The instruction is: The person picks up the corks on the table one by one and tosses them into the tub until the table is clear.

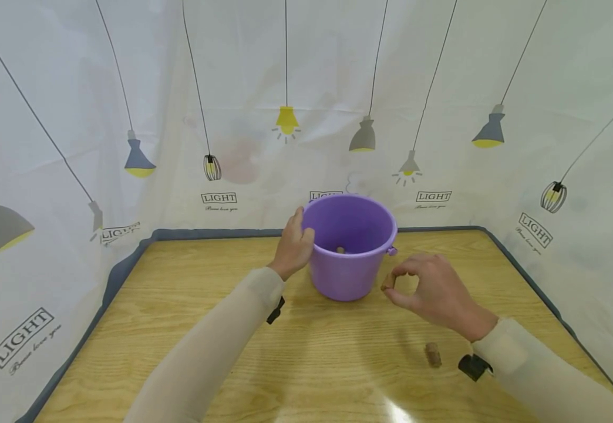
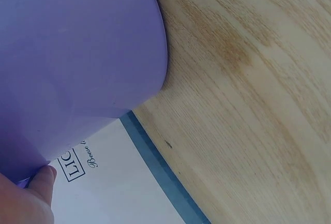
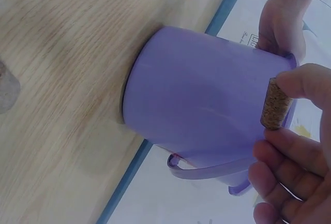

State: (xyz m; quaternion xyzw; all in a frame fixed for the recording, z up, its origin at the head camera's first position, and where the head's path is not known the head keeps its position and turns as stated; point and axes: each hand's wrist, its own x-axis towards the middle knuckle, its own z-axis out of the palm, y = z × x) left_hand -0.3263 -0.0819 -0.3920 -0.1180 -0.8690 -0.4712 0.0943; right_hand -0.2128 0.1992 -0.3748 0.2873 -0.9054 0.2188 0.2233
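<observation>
A purple bucket point(image 1: 346, 276) stands upright on the wooden table, its rim tilted slightly into view. My left hand point(image 1: 292, 245) grips the rim on the bucket's left side; part of that hand also shows in the left wrist view's corner. To the right of the bucket, my right hand point(image 1: 435, 288) pinches a cork point(image 3: 276, 104) between thumb and fingertip, just outside the wall and below rim height. One cork point(image 1: 340, 250) lies inside on the bucket's floor. Another cork point(image 1: 433, 355) is on the table below my right hand.
The bucket's purple handle point(image 3: 217, 169) hangs down along its far side. A white curtain point(image 1: 253, 70) printed with lamps surrounds the table point(image 1: 190, 294) at the back and both sides, with a dark blue band point(image 1: 222, 234) along the table's edge.
</observation>
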